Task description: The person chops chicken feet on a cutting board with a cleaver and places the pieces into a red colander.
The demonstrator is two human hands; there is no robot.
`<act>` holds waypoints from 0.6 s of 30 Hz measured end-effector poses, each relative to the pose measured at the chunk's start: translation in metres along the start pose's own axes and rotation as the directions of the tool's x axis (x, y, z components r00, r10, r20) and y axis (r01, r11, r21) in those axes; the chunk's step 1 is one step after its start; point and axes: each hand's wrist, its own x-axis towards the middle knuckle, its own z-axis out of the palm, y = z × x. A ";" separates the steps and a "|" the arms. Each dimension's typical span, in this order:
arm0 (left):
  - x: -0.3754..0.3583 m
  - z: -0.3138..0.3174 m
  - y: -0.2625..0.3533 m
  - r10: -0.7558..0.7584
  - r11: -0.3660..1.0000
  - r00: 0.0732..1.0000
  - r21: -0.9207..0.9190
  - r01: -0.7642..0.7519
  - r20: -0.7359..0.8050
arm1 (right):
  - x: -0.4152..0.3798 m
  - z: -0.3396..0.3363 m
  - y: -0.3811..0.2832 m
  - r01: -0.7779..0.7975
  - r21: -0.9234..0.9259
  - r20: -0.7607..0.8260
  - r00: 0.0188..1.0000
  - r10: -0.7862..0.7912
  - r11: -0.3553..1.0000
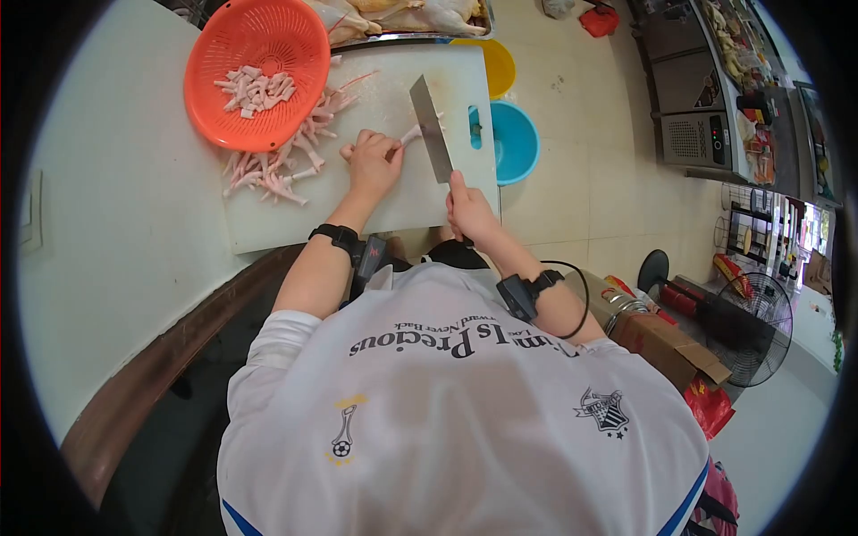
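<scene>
My left hand rests on the white cutting board, its fingers pinching a pale chicken foot that points right toward the blade. In my right hand is the handle of a cleaver. Its broad blade slants up and left across the board, overlapping the far end of the foot in this view. Left of my left hand lies a heap of whole chicken feet. An orange colander sits over part of that heap, with cut pieces inside.
Behind the board stands a metal tray of whole plucked chickens. A yellow bucket and a blue basin are beyond the board's right edge. Farther right are a fan, a cardboard box and a steel counter unit.
</scene>
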 end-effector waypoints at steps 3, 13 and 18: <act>0.000 0.001 -0.001 0.018 0.999 0.999 -0.036 -0.019 -0.029 | 0.002 -0.002 -0.005 -0.009 0.009 0.004 1.000 0.009 1.000; -0.001 -0.006 0.005 -0.026 0.999 1.000 -0.035 0.026 0.012 | 0.019 0.003 -0.103 0.622 -0.073 -0.158 0.765 -0.624 0.780; 0.000 0.001 0.004 0.003 1.000 0.998 -0.014 -0.004 -0.058 | 0.032 0.015 -0.018 0.159 -0.237 -0.114 0.975 -0.190 0.958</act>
